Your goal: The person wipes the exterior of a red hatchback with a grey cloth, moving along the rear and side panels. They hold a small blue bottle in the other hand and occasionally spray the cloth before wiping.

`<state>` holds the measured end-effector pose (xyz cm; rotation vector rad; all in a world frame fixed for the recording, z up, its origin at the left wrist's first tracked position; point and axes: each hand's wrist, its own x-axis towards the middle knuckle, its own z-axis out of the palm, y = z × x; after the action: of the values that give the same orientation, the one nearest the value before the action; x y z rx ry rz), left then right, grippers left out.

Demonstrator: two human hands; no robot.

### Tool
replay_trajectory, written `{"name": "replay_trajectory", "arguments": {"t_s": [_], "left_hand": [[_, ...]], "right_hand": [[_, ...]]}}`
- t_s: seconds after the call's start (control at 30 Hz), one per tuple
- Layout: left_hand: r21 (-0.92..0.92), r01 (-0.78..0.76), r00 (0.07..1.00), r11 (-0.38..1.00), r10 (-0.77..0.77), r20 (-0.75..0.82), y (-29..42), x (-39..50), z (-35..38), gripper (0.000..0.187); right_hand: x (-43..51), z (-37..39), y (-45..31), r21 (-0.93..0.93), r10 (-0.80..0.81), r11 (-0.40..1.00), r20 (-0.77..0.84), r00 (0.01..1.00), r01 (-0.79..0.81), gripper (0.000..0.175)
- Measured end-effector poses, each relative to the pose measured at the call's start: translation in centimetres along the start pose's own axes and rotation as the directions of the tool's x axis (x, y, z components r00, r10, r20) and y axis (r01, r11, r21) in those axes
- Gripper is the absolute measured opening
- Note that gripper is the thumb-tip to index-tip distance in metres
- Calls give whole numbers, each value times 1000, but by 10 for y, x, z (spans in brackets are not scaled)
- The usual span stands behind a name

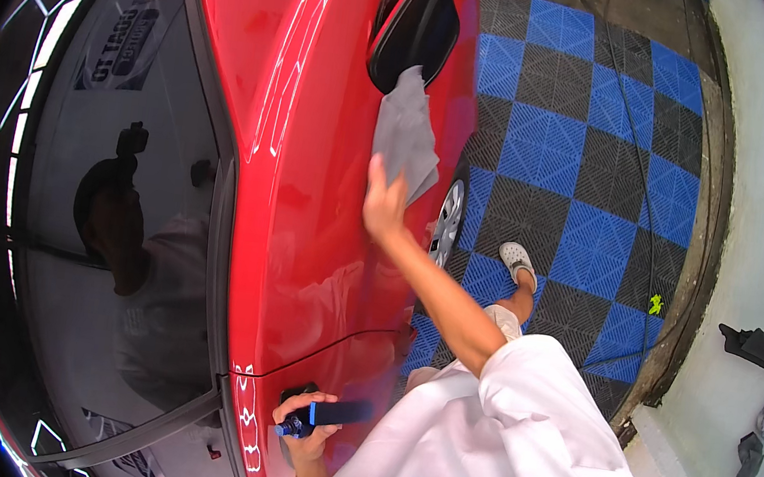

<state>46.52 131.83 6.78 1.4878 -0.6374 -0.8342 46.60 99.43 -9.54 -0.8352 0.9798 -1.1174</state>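
My right hand (pixel 387 200) is on a grey cloth (pixel 406 130) against the red side panel of a car (pixel 325 231). The cloth's far end touches the lower edge of an open black-backed flap (pixel 417 35), which looks like the fuel filler flap. My left hand (pixel 307 437) holds a small dark bottle with a blue tip (pixel 294 426) and a black block with a blue edge (pixel 339 413), beside the black door handle (pixel 295 392).
A dark window (pixel 154 110) reflects a person with a head-worn camera. Below the panel are a wheel (pixel 451 211) and blue and black floor tiles (pixel 543 147). A black cable (pixel 639 152) crosses them. Dark cloths (pixel 762 349) hang by the pale wall (pixel 750 212).
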Motion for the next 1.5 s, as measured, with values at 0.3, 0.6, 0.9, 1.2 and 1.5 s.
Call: {"name": "replay_trajectory", "arguments": {"t_s": [0.3, 0.6, 0.9, 1.2, 1.5], "left_hand": [[-365, -50, 653, 930, 307, 692, 101, 75, 80, 21], [-527, -61, 431, 847, 499, 752, 135, 67, 104, 26], [-518, -134, 377, 845, 527, 762, 137, 64, 103, 30], [-524, -73, 389, 848, 508, 768, 141, 69, 109, 31], [-519, -86, 364, 851, 512, 779, 142, 72, 121, 33]], "right_hand": [[-1, -55, 10, -76, 48, 996, -93, 995, -55, 66], [-111, -50, 52, 181, -310, 941, 125, 942, 286, 62], [17, -34, -19, 126, -83, 987, -124, 989, 98, 48], [-45, -55, 22, -5, 102, 995, -53, 993, -102, 61], [-67, -33, 4, 115, -241, 964, -19, 970, 241, 58]]}}
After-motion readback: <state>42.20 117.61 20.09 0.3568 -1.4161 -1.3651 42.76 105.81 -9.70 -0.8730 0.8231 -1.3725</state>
